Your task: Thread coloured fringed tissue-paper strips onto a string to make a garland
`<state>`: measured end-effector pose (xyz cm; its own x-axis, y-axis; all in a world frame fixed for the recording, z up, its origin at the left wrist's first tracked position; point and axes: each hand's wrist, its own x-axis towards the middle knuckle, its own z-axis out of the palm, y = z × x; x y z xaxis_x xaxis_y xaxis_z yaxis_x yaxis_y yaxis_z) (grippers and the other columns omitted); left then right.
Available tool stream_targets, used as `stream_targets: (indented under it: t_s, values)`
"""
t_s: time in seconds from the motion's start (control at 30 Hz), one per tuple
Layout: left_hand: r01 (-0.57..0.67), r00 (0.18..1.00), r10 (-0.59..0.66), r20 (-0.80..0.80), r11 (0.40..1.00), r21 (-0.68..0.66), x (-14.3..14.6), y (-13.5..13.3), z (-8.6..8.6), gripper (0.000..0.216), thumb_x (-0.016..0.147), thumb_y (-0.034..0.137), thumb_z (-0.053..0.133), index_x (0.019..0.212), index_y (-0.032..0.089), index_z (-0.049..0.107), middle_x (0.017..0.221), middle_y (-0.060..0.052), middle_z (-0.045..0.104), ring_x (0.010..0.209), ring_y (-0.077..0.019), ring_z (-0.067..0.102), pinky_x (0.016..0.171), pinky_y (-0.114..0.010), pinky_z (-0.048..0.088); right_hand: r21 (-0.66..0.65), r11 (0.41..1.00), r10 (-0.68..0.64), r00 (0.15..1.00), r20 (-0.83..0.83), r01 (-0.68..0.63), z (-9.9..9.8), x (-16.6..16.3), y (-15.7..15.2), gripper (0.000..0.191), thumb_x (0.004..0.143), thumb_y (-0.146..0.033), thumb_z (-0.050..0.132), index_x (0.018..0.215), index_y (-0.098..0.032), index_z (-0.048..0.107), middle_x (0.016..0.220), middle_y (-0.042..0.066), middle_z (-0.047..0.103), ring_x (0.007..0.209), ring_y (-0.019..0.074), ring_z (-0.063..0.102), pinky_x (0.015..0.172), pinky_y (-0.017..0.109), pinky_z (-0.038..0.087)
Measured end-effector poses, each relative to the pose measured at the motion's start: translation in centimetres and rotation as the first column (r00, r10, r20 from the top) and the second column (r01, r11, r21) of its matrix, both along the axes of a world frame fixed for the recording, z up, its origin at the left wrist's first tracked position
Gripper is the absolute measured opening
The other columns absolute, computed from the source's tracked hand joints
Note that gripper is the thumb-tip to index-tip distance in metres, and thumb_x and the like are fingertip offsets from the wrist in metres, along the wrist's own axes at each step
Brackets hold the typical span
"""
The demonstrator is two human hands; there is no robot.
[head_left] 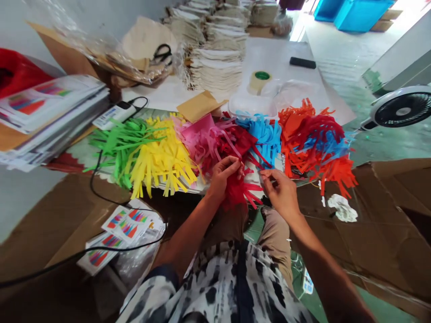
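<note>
Your left hand (220, 179) forms a pinch: thumb and index finger lie together at the tips, directed toward your right hand (283, 193). Your right fingers curl inward, pointing back at the left fingertips; the two sets are near but apart. Contact between right thumb and index finger cannot be confirmed. Your bare left forearm (188, 229) extends behind and left of its fingers; your bare right forearm (316, 251) extends behind and right of its own.

A bright red fringe (236, 190) hangs down, narrow strips loose, several splayed out to the right, lower part blurred, in front and left of the light-blue fringe (270, 134)
</note>
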<state>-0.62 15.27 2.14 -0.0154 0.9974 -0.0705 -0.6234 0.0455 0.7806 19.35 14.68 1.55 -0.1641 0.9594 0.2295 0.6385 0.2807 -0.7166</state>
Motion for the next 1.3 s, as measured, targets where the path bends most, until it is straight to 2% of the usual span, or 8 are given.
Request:
stream_targets:
  t_s: [0.2, 0.43, 0.53, 0.63, 0.73, 0.83, 1.2, 1.3]
  values:
    - [0.016, 0.999, -0.017, -0.047, 1.000, -0.013, -0.2, 0.0, -0.4, 0.031, 0.078, 0.042, 0.088, 0.084, 0.018, 0.069, 0.072, 0.002, 0.065, 0.058, -0.0073, 0.056, 0.066, -0.023, 0.050, 0.032, 0.996, 0.067, 0.965, 0.253, -0.078, 0.4, -2.6, 1.5, 0.031, 0.103, -0.038, 0.055, 0.122, -0.023, 0.075, 0.109, 0.011, 0.076, 0.087, 0.0243, 0.071, 0.077, 0.035, 0.051]
    - [0.029, 0.992, -0.024, -0.123, 0.999, 0.038, -0.1, -0.1, -0.6, 0.029, 0.082, 0.043, 0.085, 0.085, 0.018, 0.070, 0.072, 0.001, 0.066, 0.060, -0.0086, 0.056, 0.066, -0.024, 0.048, -0.038, 0.997, 0.078, 0.882, 0.465, -0.068, 1.1, -4.0, 2.1, 0.025, 0.103, -0.029, 0.051, 0.108, -0.020, 0.074, 0.103, 0.012, 0.076, 0.088, 0.0256, 0.069, 0.071, 0.033, 0.043]
    - [0.028, 0.982, -0.015, -0.187, 0.997, 0.067, -0.2, -0.4, -0.4, 0.029, 0.084, 0.044, 0.084, 0.087, 0.018, 0.071, 0.072, 0.001, 0.067, 0.061, -0.0094, 0.056, 0.064, -0.023, 0.045, -0.046, 0.995, 0.097, 0.924, 0.370, -0.087, 1.3, -3.2, 1.9, 0.018, 0.099, -0.024, 0.055, 0.104, -0.019, 0.072, 0.098, 0.011, 0.076, 0.086, 0.0250, 0.069, 0.073, 0.034, 0.045]
    - [0.059, 0.949, -0.020, -0.314, 0.992, 0.115, -0.2, -1.0, 0.3, 0.031, 0.085, 0.047, 0.083, 0.086, 0.017, 0.073, 0.071, 0.000, 0.067, 0.063, -0.0105, 0.057, 0.065, -0.024, 0.046, -0.034, 0.997, 0.064, 0.997, 0.048, -0.063, 1.7, -2.0, 1.2, 0.011, 0.095, -0.027, 0.065, 0.097, -0.021, 0.074, 0.093, 0.006, 0.077, 0.082, 0.0219, 0.070, 0.076, 0.034, 0.051]
    - [0.108, 0.897, -0.009, -0.441, 0.974, 0.200, 0.0, -1.9, 1.5, 0.028, 0.090, 0.044, 0.078, 0.087, 0.016, 0.074, 0.075, -0.001, 0.069, 0.066, -0.0109, 0.059, 0.067, -0.023, 0.047, -0.068, 0.998, -0.031, 0.949, -0.314, 0.010, 3.1, -0.8, 0.0, 0.015, 0.088, -0.036, 0.079, 0.096, -0.024, 0.080, 0.090, 0.003, 0.080, 0.078, 0.0201, 0.073, 0.073, 0.034, 0.057]
    - [0.158, 0.847, 0.013, -0.531, 0.948, 0.275, 0.4, -2.8, 2.7, 0.023, 0.095, 0.039, 0.074, 0.089, 0.016, 0.075, 0.080, -0.002, 0.072, 0.068, -0.0110, 0.061, 0.065, -0.022, 0.047, -0.042, 0.999, -0.035, 0.871, -0.489, 0.016, 5.0, -0.2, -1.5, 0.013, 0.083, -0.035, 0.087, 0.091, -0.026, 0.083, 0.081, 0.001, 0.080, 0.070, 0.0183, 0.073, 0.068, 0.032, 0.060]
    - [0.302, 0.613, 0.354, -0.707, 0.722, 0.623, 0.7, -3.8, 4.4, 0.004, 0.097, 0.019, 0.069, 0.097, 0.018, 0.073, 0.087, -0.005, 0.076, 0.078, -0.0131, 0.069, 0.072, -0.025, 0.052, 0.134, 0.985, 0.150, 0.917, -0.369, -0.107, 7.5, 0.4, -3.6, 0.012, 0.086, -0.018, 0.084, 0.093, -0.029, 0.082, 0.089, -0.001, 0.080, 0.079, 0.0148, 0.072, 0.072, 0.028, 0.058]
    - [0.329, 0.588, 0.348, -0.730, 0.722, 0.609, 0.7, -3.9, 4.7, 0.004, 0.097, 0.020, 0.069, 0.095, 0.018, 0.072, 0.087, -0.005, 0.075, 0.079, -0.0135, 0.069, 0.074, -0.025, 0.053, 0.138, 0.978, 0.189, 0.938, -0.291, -0.154, 7.7, 0.7, -3.8, 0.010, 0.089, -0.018, 0.081, 0.091, -0.027, 0.080, 0.088, -0.002, 0.078, 0.078, 0.0140, 0.070, 0.073, 0.028, 0.055]
